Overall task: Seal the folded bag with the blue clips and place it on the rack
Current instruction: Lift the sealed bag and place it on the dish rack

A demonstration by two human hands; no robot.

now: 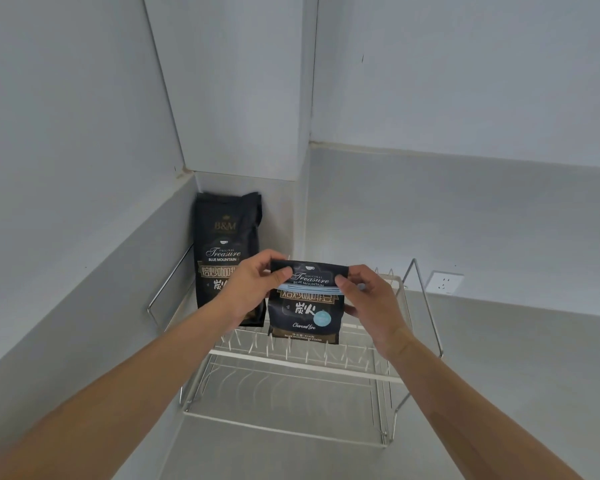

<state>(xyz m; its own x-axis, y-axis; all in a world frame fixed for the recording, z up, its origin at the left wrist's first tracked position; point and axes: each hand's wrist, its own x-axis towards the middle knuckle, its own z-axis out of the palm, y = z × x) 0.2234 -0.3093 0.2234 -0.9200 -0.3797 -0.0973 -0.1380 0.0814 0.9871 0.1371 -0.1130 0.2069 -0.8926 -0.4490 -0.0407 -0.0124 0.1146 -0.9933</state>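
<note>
We hold the folded black foil coffee bag (303, 306) upright between both hands, left hand (253, 289) and right hand (368, 299) pinching the ends of the long pale-blue plastic clip (309, 289), which runs crosswise. The white wire rack (291, 362) sits just below our grip, equally near both hands.

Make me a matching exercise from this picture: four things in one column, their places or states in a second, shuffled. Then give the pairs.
Things:
1. folded black coffee bag
2. tall black coffee bag
3. long blue clip
4. white wall socket

Places or states:
A. stands in the corner on the white wire rack
B. on the wall to the right
C. clamped across the fold
D. held by the left hand and right hand

Pairs: 1-D, 2-A, 3-C, 4-B
</note>
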